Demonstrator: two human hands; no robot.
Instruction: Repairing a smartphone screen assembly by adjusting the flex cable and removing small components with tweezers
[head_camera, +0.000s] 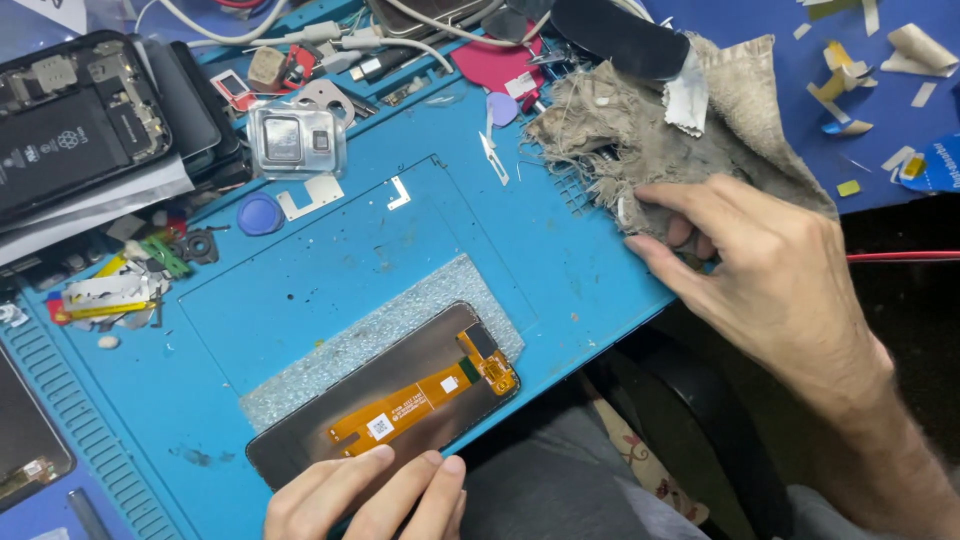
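Near edge of the blue work mat (300, 290): left hand (365, 498), fingers flat and together, tips pressing the near long edge of the phone screen panel (400, 385); no grip closed round it. Panel lies back-side up, dark grey, orange flex cable (420, 395) running along it, long axis slanting from near-left to far-right. It sits partly on a grey textured pad (440, 295), overhanging the mat's near edge.

Farther off, at the mat's right edge: right hand (770, 270), fingers curled, pinching the frayed grey-brown cloth (650, 140). The cloth lies far-right of the panel, well apart; left hand is nearer the panel.
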